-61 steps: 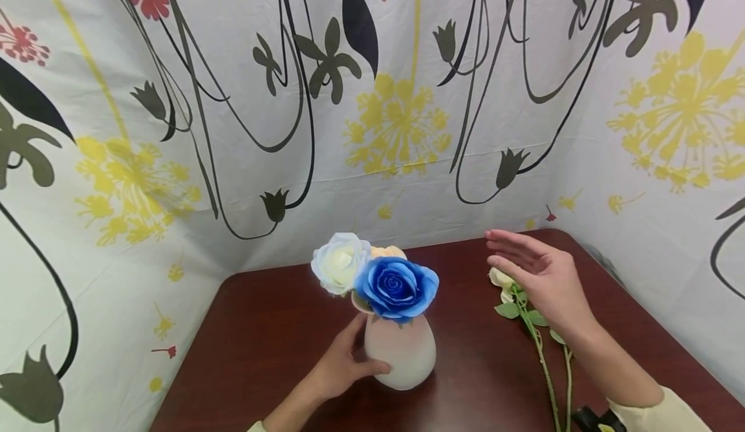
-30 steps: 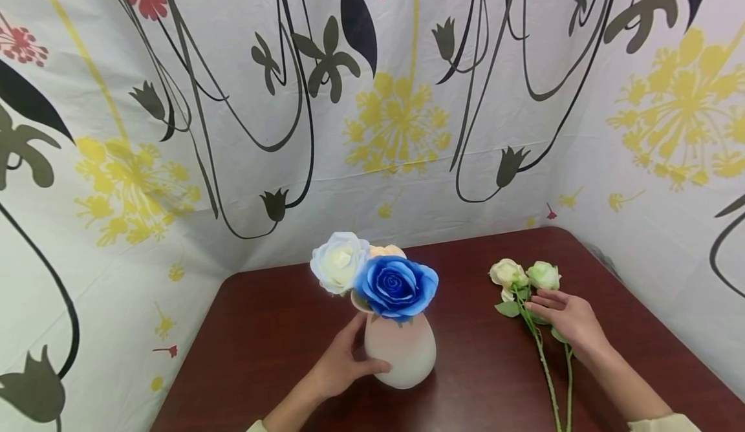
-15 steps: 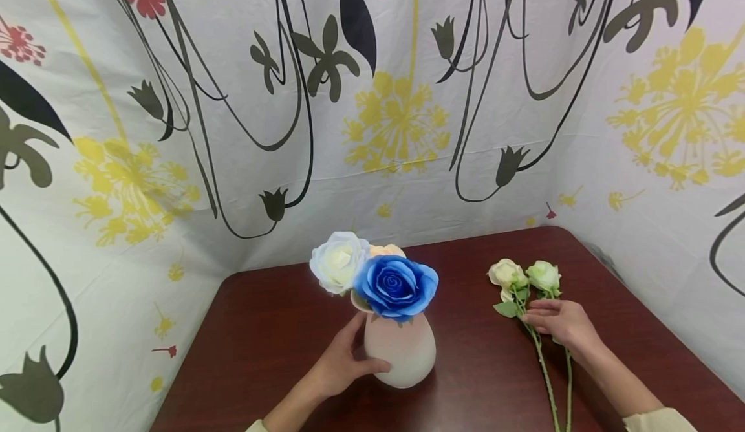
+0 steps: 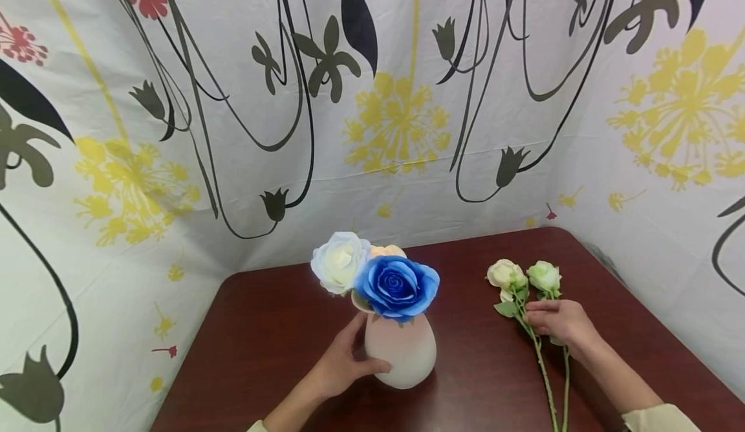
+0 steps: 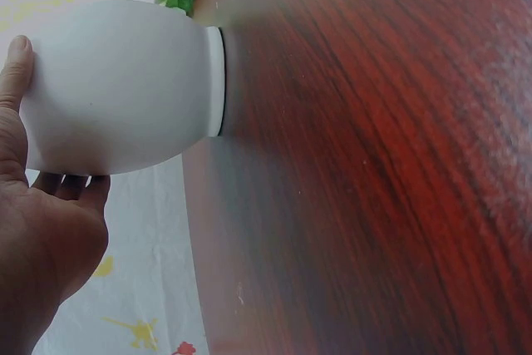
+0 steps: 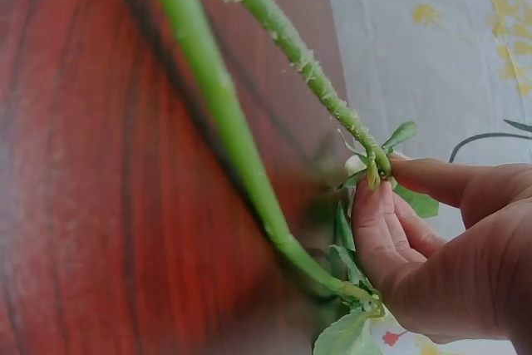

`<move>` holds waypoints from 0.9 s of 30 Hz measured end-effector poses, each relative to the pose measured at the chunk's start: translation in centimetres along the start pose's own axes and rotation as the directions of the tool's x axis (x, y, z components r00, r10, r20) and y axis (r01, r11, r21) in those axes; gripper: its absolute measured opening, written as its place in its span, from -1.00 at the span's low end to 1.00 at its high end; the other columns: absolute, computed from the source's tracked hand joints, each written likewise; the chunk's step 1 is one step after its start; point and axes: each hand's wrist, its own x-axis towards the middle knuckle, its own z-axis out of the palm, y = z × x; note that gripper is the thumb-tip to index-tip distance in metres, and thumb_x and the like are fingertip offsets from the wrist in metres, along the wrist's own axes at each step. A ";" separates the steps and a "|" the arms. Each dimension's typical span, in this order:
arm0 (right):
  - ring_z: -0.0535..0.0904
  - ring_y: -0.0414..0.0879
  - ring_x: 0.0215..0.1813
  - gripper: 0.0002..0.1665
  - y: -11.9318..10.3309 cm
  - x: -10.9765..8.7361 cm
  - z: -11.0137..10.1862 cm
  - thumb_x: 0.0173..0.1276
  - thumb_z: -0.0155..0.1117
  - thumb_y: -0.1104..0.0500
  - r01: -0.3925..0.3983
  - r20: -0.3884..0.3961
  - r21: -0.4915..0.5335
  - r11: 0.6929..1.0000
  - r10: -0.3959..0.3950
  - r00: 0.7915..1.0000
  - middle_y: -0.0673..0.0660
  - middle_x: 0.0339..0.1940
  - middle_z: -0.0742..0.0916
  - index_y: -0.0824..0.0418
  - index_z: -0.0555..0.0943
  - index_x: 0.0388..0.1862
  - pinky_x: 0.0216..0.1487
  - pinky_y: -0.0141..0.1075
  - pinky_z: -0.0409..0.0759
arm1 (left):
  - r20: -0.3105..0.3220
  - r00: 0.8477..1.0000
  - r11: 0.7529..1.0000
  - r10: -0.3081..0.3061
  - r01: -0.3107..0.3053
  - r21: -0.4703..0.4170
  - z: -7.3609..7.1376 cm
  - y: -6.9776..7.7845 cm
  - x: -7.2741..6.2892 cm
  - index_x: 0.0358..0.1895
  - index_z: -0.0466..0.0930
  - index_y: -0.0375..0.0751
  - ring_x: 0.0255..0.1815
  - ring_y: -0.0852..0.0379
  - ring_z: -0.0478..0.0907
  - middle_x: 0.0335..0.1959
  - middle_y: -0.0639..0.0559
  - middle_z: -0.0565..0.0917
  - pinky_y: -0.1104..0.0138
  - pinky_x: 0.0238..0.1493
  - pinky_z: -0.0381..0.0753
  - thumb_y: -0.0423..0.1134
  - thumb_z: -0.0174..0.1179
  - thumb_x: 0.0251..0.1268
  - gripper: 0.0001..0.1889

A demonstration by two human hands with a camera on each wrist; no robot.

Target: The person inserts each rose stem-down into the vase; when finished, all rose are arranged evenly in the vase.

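In the head view a white rounded vase point(image 4: 401, 357) stands upright on the table. My left hand point(image 4: 340, 368) grips its left side, thumb across the front, fingers behind. A blue rose point(image 4: 396, 286), a pale blue-white rose point(image 4: 340, 264) and a partly hidden peach flower point(image 4: 388, 251) fill its mouth. At the right, my right hand point(image 4: 563, 324) pinches the upper stem point(image 6: 312, 72) of a cream rose point(image 4: 505, 273) between thumb and fingers. A greenish-white rose point(image 4: 544, 277) lies beside it, its smooth stem point(image 6: 212, 89) passing below my hand in the right wrist view.
The dark red wooden table point(image 4: 268, 328) has a rounded far edge. White cloth point(image 4: 233, 160) printed with flowers and stems hangs close behind it and along both sides. Both rose stems run toward the near edge of the head view.
My right hand has come down from above the roses and closed its fingers on the cream rose's stem, which has shifted slightly left. The left hand and vase have stayed put.
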 end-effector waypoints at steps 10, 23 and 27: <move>0.78 -0.10 -0.01 -0.39 -1.0 -0.4 -0.9 0.57 0.39 0.07 -0.018 0.055 0.124 0.992 0.011 0.998 0.13 0.06 0.82 0.47 0.56 0.38 0.29 0.15 0.58 | -0.002 1.000 1.000 -0.011 0.011 -0.003 0.0 -0.2 0.0 0.65 0.16 0.43 0.51 0.08 0.42 0.51 0.26 0.46 -0.01 0.51 0.41 -0.08 0.50 0.37 -0.10; 0.75 -0.26 -0.05 -0.85 -4.2 -1.4 -1.7 0.61 0.27 0.30 0.018 0.158 0.513 0.858 -0.115 0.981 -0.07 -0.11 0.81 0.14 0.77 -0.05 0.04 -0.28 0.75 | -0.003 1.000 1.000 -0.005 0.005 0.004 -0.1 -0.1 0.0 0.65 0.16 0.43 0.50 0.06 0.43 0.50 0.25 0.46 0.00 0.50 0.43 -0.08 0.50 0.37 -0.10; 0.76 -0.24 -0.05 -0.77 -5.7 -2.0 -1.9 0.62 0.21 0.36 0.039 0.150 0.605 0.795 -0.162 0.975 -0.05 -0.14 0.83 0.13 0.77 -0.12 0.01 -0.30 0.76 | 0.001 1.000 1.000 0.001 -0.001 0.006 0.0 -0.1 0.0 0.66 0.14 0.42 0.50 0.05 0.43 0.50 0.23 0.46 -0.01 0.49 0.44 -0.09 0.50 0.37 -0.09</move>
